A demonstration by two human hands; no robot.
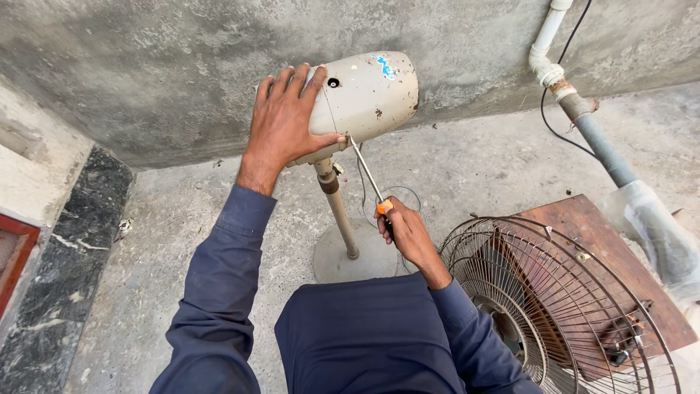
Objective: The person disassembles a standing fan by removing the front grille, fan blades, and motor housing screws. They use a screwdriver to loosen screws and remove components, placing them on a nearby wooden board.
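- The left hand (283, 120) lies spread over the rear of the motor housing (368, 93), fingers on top and thumb hooked under its lower edge, gripping it.
- The housing is cream, chipped and tilted, and sits on top of a slanted pole (337, 208) that rises from a round base (350, 259) on the concrete floor (474, 157).
- The right hand (410, 237) is closed around the orange handle of a screwdriver (370, 179), below and to the right of the left hand.
- The screwdriver's shaft slants up and left, and its tip meets the housing's underside just beside the left thumb.
- A thin wire (394, 191) loops on the floor behind the right hand.
- A rusty fan guard (561, 306) rests on a brown board (620, 263), just right of the right forearm.
- A pipe (583, 109) runs down the wall, well to the right of both hands.
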